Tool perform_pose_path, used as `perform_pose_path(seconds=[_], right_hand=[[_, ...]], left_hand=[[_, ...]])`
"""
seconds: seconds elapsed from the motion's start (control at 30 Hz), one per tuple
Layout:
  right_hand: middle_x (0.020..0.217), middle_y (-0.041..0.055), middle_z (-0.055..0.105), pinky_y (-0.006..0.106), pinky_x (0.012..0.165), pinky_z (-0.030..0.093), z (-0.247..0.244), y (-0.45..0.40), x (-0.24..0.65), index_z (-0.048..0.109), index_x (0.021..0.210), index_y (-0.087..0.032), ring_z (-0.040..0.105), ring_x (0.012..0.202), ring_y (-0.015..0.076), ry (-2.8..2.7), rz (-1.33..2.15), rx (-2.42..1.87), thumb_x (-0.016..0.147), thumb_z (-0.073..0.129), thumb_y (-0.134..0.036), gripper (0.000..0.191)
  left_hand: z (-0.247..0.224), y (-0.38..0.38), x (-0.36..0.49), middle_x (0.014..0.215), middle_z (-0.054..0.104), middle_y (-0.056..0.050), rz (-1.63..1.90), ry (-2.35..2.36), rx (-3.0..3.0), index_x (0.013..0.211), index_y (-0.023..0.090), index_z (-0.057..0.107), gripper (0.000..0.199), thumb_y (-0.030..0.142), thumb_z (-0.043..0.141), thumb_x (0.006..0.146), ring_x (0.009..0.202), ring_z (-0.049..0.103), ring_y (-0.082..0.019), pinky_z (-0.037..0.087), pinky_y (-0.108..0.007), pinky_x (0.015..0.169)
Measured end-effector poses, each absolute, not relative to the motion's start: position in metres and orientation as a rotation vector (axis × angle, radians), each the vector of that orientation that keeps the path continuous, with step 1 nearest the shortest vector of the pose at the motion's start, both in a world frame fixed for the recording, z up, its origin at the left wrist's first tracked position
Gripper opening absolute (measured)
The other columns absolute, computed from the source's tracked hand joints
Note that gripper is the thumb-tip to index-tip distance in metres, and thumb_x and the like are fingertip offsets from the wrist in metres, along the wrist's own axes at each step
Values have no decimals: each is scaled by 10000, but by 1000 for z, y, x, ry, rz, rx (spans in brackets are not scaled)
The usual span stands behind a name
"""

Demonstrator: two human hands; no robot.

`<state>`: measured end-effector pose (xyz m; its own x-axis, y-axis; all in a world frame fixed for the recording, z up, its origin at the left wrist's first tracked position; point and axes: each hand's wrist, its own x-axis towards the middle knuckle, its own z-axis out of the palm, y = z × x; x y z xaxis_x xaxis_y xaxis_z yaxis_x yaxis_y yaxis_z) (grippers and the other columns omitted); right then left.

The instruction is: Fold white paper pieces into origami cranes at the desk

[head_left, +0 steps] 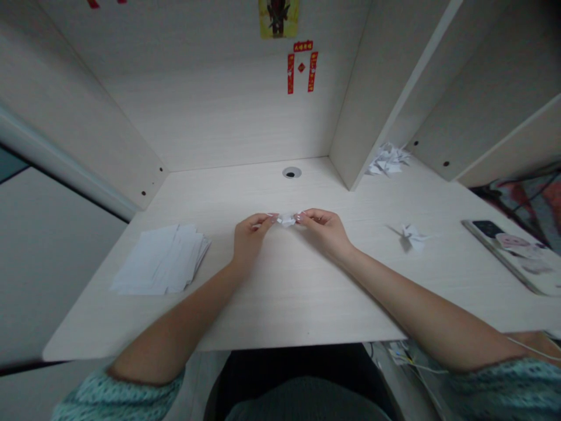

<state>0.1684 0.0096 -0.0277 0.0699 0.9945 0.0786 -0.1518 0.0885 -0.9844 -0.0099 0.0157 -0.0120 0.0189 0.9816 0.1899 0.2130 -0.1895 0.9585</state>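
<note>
though pale, panels (219,123) rnd desk (280,298), hands (328,231)

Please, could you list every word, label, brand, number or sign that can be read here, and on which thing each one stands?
No text is clear enough to quote.
Top red banner: characters, too small to read.
Left red strip and right red strip: characters, too small.
Red diamond: marking too small.
Phone: no brand readable.
Folded white paper: no writing visible.
</note>
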Motion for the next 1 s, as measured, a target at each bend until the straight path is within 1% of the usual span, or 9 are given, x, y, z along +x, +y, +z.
perform_pose_path(seconds=[0.17,0.3,0.33,0.43,0.5,0.6,0.73,0.8,1.0], right_hand=[[754,14,722,273,720,478,-27,10,166,715,730,-188,627,680,123,-1071,1234,-999,604,803,-383,248],[767,1,708,271,726,488,-29,12,165,698,937,-202,637,694,124,-1100,1207,-970,606,803,-381,391],[767,1,706,273,728,490,-29,13,165,691,943,-203,640,700,128,-1110,1175,-970,617,793,-393,392],[769,26,716,274,717,485,-28,15,169,695,793,-181,643,716,140,-1263,1081,-1031,706,716,-432,266],[741,23,713,262,665,459,-21,16,175,707,775,-182,622,673,133,-1476,914,-1157,767,666,-409,230],[759,23,723,265,688,435,3,13,191,730,757,-199,624,713,140,-1878,653,-1291,784,675,-337,150],[769,29,730,273,660,421,43,8,244,754,744,-220,620,717,153,-1833,354,-1446,762,700,-384,173],[748,30,725,272,622,413,49,5,288,765,777,-221,603,678,149,-1719,283,-1513,752,694,-430,222],[680,65,719,288,574,373,8,-8,409,777,778,-154,557,585,132,-1488,200,-1927,700,711,-446,310]], left_hand=[[-11,15,-10,899,749,-48,1247,1281,1481,801,194,745,237,411,663,750,864,662,-191,486,-268,718],[-11,16,-11,885,750,-50,1241,1279,1487,781,187,736,229,398,652,750,846,667,-191,502,-281,743],[-10,15,-11,896,750,-51,1232,1285,1506,779,186,734,221,388,649,751,860,667,-195,504,-290,769],[-6,14,-11,899,750,-52,1207,1313,1546,782,184,733,225,385,636,750,863,668,-201,510,-302,782],[-4,14,-12,917,749,-56,1177,1342,1572,813,183,738,237,383,626,754,873,667,-204,511,-304,785],[-3,16,-13,950,746,-55,1139,1393,1597,914,200,737,276,397,627,754,891,667,-215,504,-331,835],[-11,23,-17,984,740,-47,1065,1398,1625,1045,248,707,367,446,646,742,892,665,-225,506,-342,828],[-15,26,-19,970,739,-53,1046,1386,1637,1031,244,710,362,474,608,772,901,663,-226,508,-347,830],[-22,28,-18,929,744,-36,989,1364,1614,869,239,736,280,460,591,776,879,668,-214,510,-338,851]])
